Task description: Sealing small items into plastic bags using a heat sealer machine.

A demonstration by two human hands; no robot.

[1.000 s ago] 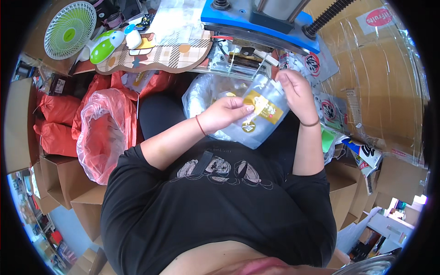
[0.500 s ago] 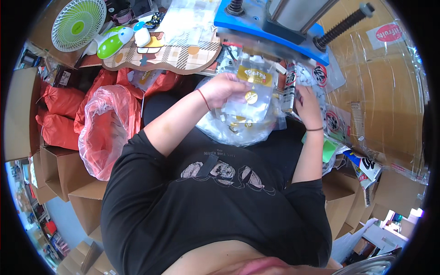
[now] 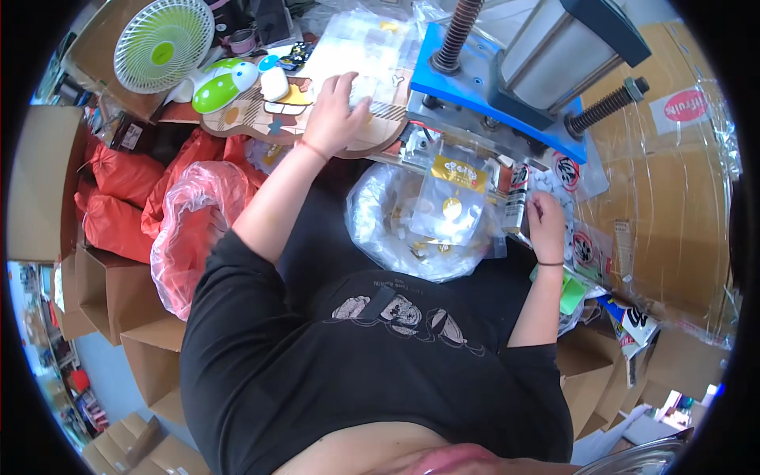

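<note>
My left hand [image 3: 336, 117] is raised over the patterned board at the back, fingers apart, holding nothing visible. Just beyond its fingers lies a stack of clear plastic bags [image 3: 356, 57]. In front of the press [image 3: 495, 91], with its blue plate and metal springs, a clear bag with a gold label [image 3: 450, 198] hangs down. Below it sits a clear plastic sack [image 3: 370, 214] with pieces of film inside. My right hand [image 3: 548, 228] is curled beside an upright black-and-white packet [image 3: 516, 198]. Its fingertips are closed together, and what they hold, if anything, cannot be made out.
A green-and-white fan [image 3: 164, 54] stands at the back left, on the patterned board's [image 3: 237, 119] far side. Red bags [image 3: 123, 178] and an open pink plastic-lined bag [image 3: 190, 237] fill the left. A cardboard wall [image 3: 649, 182] rises on the right, and open cartons [image 3: 150, 348] stand below.
My left hand has let go of the gold-labelled bag and moved up and left to the bag stack. The labelled bag stays by the press. My right hand remains beside the packet. The view has shifted.
</note>
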